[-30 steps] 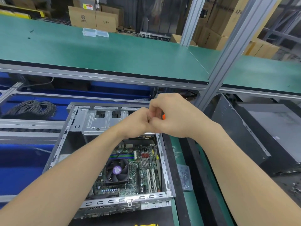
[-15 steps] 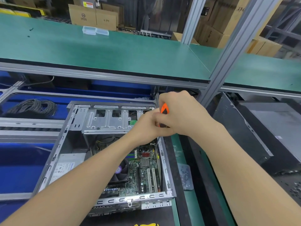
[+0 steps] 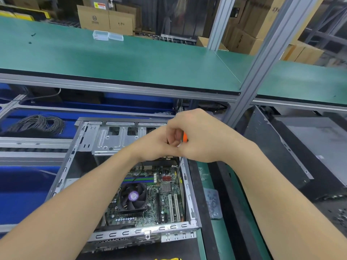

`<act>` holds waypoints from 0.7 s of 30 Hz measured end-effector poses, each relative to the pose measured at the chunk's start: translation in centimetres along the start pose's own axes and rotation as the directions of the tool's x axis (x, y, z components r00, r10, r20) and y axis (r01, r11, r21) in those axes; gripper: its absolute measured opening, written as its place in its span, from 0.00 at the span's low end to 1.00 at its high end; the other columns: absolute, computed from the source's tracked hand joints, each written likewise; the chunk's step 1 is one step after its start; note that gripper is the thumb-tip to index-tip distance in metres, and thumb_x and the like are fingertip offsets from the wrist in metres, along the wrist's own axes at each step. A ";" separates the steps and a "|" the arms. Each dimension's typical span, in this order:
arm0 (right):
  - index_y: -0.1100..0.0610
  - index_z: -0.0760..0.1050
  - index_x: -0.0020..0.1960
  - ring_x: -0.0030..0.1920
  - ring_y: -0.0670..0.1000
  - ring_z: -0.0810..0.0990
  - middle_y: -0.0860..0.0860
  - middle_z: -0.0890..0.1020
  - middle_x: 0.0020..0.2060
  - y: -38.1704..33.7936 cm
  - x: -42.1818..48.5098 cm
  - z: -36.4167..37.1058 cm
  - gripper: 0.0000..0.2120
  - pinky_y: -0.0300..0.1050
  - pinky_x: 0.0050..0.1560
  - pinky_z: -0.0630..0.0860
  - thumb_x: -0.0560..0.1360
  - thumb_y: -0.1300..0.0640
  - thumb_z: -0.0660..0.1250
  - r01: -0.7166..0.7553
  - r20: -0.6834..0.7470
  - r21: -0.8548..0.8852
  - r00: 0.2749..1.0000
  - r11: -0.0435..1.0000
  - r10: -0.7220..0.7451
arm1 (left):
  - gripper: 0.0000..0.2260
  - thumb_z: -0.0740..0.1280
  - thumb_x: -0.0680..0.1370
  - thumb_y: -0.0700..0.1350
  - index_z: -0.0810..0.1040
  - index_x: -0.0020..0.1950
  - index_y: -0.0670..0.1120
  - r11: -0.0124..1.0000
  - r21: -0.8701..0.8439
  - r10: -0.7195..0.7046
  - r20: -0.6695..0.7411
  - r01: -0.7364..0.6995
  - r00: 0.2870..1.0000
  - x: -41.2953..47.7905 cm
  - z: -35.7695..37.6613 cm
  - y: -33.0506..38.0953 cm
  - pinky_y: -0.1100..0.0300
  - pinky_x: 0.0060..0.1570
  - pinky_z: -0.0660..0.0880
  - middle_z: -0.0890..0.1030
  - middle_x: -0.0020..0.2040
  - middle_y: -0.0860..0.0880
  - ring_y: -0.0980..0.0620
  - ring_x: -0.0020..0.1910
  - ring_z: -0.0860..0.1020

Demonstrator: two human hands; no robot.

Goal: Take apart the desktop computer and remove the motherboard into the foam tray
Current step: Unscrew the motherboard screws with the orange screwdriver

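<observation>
Screwdriver [image 3: 185,136] work: clamping right hand [image 3: 203,136] on the orange handle, pressing left hand [image 3: 155,146] against it, hold there unclear, while judging motherboard [image 3: 163,201], sitting flat inside case [image 3: 142,232], as light, stiff, fragile, and planning on lifting by bare edges, avoiding fan [image 3: 133,196].

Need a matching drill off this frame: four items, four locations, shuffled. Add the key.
Items
1. screwdriver
2. fan
3. cable coil
4. clear plastic box

Locations
a. on the green shelf above the bench
b. on the motherboard inside the case
c. gripped where the left hand and right hand meet
d. outside the case, to its left

Pairs: 1-c, 2-b, 3-d, 4-a
</observation>
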State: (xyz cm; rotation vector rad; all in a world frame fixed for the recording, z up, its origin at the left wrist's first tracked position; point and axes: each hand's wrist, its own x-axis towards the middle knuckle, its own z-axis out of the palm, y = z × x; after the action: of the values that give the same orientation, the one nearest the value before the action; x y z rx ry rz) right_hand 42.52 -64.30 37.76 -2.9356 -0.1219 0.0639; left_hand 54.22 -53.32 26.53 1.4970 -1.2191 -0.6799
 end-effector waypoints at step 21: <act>0.49 0.72 0.57 0.41 0.52 0.79 0.48 0.77 0.41 1.5 -0.1 0.0 0.10 0.53 0.40 0.79 0.78 0.57 0.70 -0.120 -0.079 0.040 0.989 0.992 0.123 | 0.04 0.72 0.79 0.50 0.82 0.52 0.53 0.996 -0.086 -0.025 -0.031 0.023 0.999 -0.3 0.2 -1.4 0.51 0.34 0.54 0.56 0.29 0.49 0.48 0.28 0.55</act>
State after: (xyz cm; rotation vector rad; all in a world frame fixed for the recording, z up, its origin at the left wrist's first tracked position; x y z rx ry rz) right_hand 42.58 -65.73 37.44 -2.9024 0.0696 -0.0345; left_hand 54.37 -53.21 25.14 1.4484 -1.1356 -0.7129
